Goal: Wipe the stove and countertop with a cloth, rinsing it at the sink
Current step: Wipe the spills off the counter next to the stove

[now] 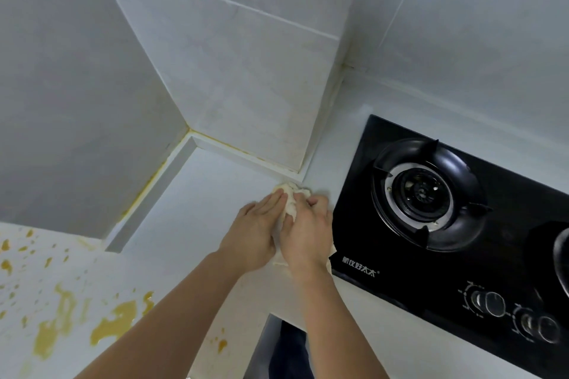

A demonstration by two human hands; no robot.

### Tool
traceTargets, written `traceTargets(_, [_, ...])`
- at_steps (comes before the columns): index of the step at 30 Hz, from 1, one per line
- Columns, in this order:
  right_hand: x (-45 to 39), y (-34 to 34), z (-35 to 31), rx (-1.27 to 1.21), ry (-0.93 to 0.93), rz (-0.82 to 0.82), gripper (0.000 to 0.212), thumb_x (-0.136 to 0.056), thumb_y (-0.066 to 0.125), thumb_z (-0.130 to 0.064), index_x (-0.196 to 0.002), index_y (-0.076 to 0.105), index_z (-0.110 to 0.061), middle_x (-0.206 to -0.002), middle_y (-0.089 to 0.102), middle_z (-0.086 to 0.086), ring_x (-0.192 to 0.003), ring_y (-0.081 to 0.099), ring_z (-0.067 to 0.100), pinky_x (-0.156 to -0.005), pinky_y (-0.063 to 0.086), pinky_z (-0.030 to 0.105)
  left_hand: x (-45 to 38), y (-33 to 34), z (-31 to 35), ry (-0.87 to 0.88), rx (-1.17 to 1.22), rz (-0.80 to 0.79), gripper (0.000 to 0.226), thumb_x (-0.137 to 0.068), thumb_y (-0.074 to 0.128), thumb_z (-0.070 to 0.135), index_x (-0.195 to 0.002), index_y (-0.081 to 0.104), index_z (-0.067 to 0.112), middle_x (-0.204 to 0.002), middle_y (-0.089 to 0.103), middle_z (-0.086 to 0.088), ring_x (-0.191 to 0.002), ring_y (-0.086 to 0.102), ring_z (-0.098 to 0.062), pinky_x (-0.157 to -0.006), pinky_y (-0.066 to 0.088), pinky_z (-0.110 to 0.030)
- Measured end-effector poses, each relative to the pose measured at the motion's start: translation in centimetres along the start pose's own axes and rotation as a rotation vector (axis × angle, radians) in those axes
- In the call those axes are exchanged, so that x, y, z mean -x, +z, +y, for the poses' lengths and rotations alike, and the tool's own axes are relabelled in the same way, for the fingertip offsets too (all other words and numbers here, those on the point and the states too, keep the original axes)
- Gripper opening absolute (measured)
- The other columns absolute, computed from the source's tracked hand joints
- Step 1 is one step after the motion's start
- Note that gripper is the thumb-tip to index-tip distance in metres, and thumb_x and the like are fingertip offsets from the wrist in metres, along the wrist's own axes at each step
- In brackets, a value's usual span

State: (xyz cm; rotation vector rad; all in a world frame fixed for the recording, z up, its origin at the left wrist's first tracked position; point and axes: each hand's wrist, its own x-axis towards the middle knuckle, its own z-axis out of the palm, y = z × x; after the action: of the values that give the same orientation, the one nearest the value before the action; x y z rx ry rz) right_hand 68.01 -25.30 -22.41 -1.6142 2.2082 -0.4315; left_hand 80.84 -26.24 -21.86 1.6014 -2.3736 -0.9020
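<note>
Cloth [291, 204] bunched on white tabletop [197, 194] just left of black gas stove [431, 224], left hand [254, 231] flat on it, fingers straight, right hand [308, 231] fingers curled gripping it.

The cloth [289, 194] looks soft and crumpled, pale cream, like thin cotton. The countertop [197, 194] is white, smooth and a bit dull, like stone. Yellow stains [120, 321] sit on it, wet-looking and shiny. The stove [431, 255] has a black glass top, very glossy. Its burner [426, 194] has a dark shiny metal ring and a silver metal middle. The knobs [492, 303] look like shiny plastic or metal. The wall tiles [246, 55] are pale, smooth and softly glossy.
</note>
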Motion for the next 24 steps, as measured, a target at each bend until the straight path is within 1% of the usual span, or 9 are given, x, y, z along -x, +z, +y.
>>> traceTargets(3, [1.3, -0.8, 2.0, -0.106, 0.087, 0.054, 0.044, -0.09, 0.068, -0.018, -0.134, 0.063, -0.016, -0.125, 0.045, 0.003, -0.102, 0.055, 0.027, -0.081, 0.054, 0.036, -0.9, 1.1, 1.3, 0.104, 0.001, -0.082, 0.09, -0.076, 0.011, 0.038, -0.161, 0.026, 0.014, -0.168, 0.024, -0.001, -0.155, 0.023, -0.014, -0.124, 0.023, -0.039])
traceTargets(6, [1.9, -1.5, 3.6, -0.279, 0.15, 0.112, 0.043, -0.094, 0.066, -0.018, -0.136, 0.064, -0.012, -0.117, 0.04, -0.006, -0.095, 0.06, 0.023, -0.083, 0.054, 0.035, -2.1, 2.0, 2.9, 0.137, -0.002, -0.09, 0.066, -0.098, 0.03, 0.03, -0.163, 0.024, 0.018, -0.169, 0.021, 0.003, -0.156, 0.017, -0.01, -0.125, 0.019, -0.038])
traceTargets(8, [1.6, -2.0, 3.6, -0.354, 0.171, 0.133, 0.043, -0.095, 0.064, -0.019, -0.138, 0.063, -0.013, -0.116, 0.039, -0.008, -0.092, 0.061, 0.019, -0.085, 0.055, 0.037, -2.3, 2.2, 3.6, 0.13, 0.031, -0.029, 0.061, -0.103, 0.034, 0.028, -0.162, 0.026, 0.019, -0.169, 0.023, 0.005, -0.156, 0.018, -0.008, -0.125, 0.019, -0.037])
traceTargets(10, [0.9, -2.8, 3.6, -0.398, 0.163, 0.197, 0.043, -0.094, 0.065, -0.018, -0.137, 0.064, -0.013, -0.118, 0.041, -0.007, -0.094, 0.06, 0.018, -0.087, 0.055, 0.036, -2.1, 1.6, 4.9, 0.119, 0.144, 0.08, 0.065, -0.096, 0.027, 0.029, -0.159, 0.035, 0.017, -0.165, 0.033, 0.002, -0.153, 0.028, -0.011, -0.124, 0.026, -0.036])
traceTargets(12, [-0.4, -3.7, 3.3, -0.415, 0.112, 0.288, 0.042, -0.094, 0.068, -0.017, -0.135, 0.064, -0.013, -0.119, 0.042, -0.005, -0.097, 0.06, 0.019, -0.086, 0.052, 0.032, -1.3, 1.4, 5.5, 0.089, 0.268, 0.207, 0.071, -0.088, 0.028, 0.024, -0.156, 0.041, 0.015, -0.161, 0.041, 0.0, -0.148, 0.037, -0.014, -0.122, 0.03, -0.033])
traceTargets(14, [-2.9, -4.8, 3.1, -0.384, 0.068, 0.323, 0.042, -0.094, 0.068, -0.017, -0.135, 0.063, -0.012, -0.122, 0.042, -0.002, -0.101, 0.059, 0.022, -0.087, 0.05, 0.03, -0.9, 1.3, 5.7, 0.01, 0.329, 0.301, 0.072, -0.086, 0.03, 0.019, -0.156, 0.042, 0.018, -0.158, 0.045, 0.001, -0.142, 0.042, -0.015, -0.118, 0.032, -0.029])
traceTargets(17, [-8.2, -6.2, 2.9, -0.235, 0.026, 0.265, 0.044, -0.095, 0.066, -0.015, -0.138, 0.058, -0.01, -0.132, 0.041, 0.007, -0.108, 0.053, 0.028, -0.088, 0.047, 0.029, -0.2, 1.6, 5.1, -0.108, 0.392, 0.372, 0.069, -0.087, 0.039, 0.008, -0.154, 0.043, 0.021, -0.151, 0.047, 0.006, -0.137, 0.045, -0.012, -0.116, 0.037, -0.031])
traceTargets(20, [-13.4, -6.0, 3.3, -0.088, 0.035, 0.122, 0.051, -0.098, 0.062, -0.019, -0.146, 0.047, -0.012, -0.139, 0.036, 0.012, -0.112, 0.049, 0.032, -0.088, 0.048, 0.034, 0.9, 2.3, 4.6, -0.19, 0.424, 0.369, 0.066, -0.087, 0.043, 0.01, -0.151, 0.047, 0.023, -0.146, 0.047, 0.012, -0.132, 0.047, -0.012, -0.112, 0.043, -0.04])
traceTargets(24, [-16.7, -4.6, 3.2, 0.027, 0.025, -0.07, 0.057, -0.097, 0.061, -0.028, -0.147, 0.039, -0.011, -0.147, 0.031, 0.015, -0.117, 0.046, 0.038, -0.1, 0.045, 0.04, 3.1, 2.5, 3.0, -0.225, 0.428, 0.379, 0.06, -0.087, 0.045, 0.013, -0.144, 0.054, 0.03, -0.135, 0.048, 0.019, -0.122, 0.05, -0.01, -0.1, 0.051, -0.043])
